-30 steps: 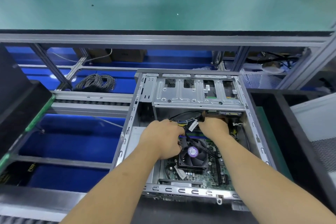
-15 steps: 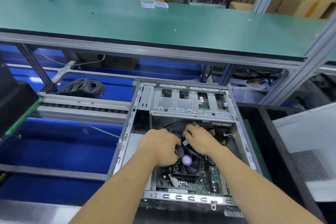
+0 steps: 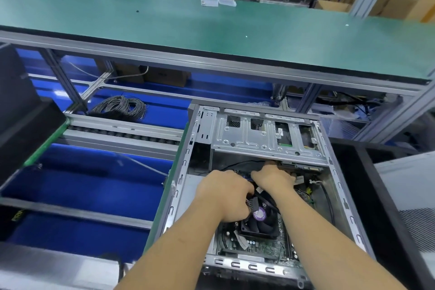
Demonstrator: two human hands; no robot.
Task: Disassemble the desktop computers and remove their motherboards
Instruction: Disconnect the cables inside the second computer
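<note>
Two hands are deep inside the open computer case [image 3: 263,139], which lies on its side on the worktop. The left hand [image 3: 226,195] has its fingers curled around a bunch of dark wires [image 3: 253,201], just above the black fan [image 3: 261,219]. The right hand [image 3: 274,178] reaches a bit farther back, under the silver drive cage [image 3: 259,135]. Its fingers go out of sight there, so I cannot tell if they are pinching something or just pushing.

Down under both hands sits the motherboard [image 3: 256,246], flat on the floor of the case. Its long side runs from the person toward the drive cage. The fan sits on top of it, and wires cross over it.

I think the wires are being pulled off the board. The plugs look to be at the far end of the board, past the fingers and away from the person. The left hand is nearer the fan and has the wires. The right hand is nearer the back plugs. The board looks far from ready to lift out.
</note>
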